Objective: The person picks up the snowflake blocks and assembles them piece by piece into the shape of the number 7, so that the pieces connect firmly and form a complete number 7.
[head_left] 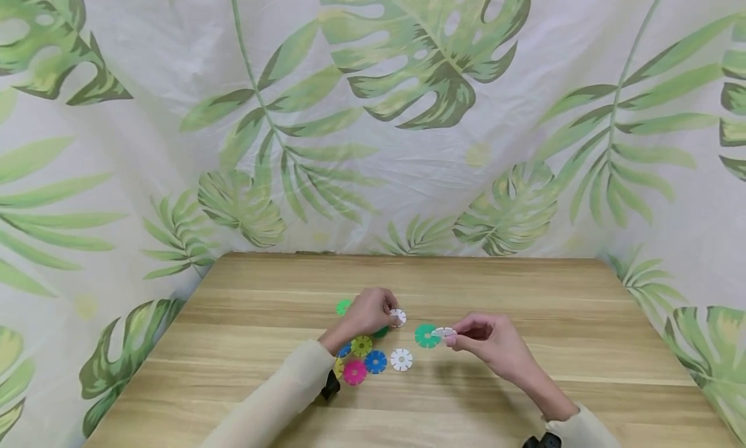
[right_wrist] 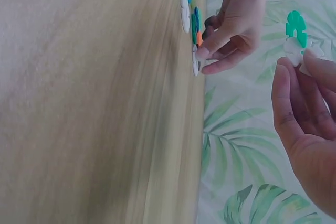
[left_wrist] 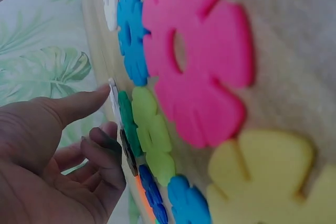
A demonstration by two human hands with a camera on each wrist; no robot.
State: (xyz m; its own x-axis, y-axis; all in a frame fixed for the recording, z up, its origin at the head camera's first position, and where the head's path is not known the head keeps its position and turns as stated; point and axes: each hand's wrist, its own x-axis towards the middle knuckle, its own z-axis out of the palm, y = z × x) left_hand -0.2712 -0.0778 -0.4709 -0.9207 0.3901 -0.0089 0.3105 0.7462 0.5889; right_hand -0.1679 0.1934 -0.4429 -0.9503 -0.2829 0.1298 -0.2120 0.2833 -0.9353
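Note:
My right hand [head_left: 497, 346] pinches a white notched interlocking disc [head_left: 445, 332] between thumb and fingers, above the table. Slotted into that disc is a green one [head_left: 425, 336], which stands out towards the left; both show in the right wrist view. My left hand [head_left: 368, 311] reaches to another white disc [head_left: 399, 318], lying at the far side of the loose pieces. Seen from the right wrist, the thumb and a finger of the left hand [right_wrist: 239, 38] come to this flat disc [right_wrist: 196, 62] with a gap between their tips.
On the wooden table [head_left: 495, 409] lie more discs: pink [head_left: 350, 378], blue [head_left: 370, 366], yellow-green [head_left: 357, 351], white [head_left: 396, 365] and light green [head_left: 343, 307]. My left forearm [head_left: 280, 390] covers part of the group. A leaf-patterned cloth [head_left: 408, 176] hangs behind the table.

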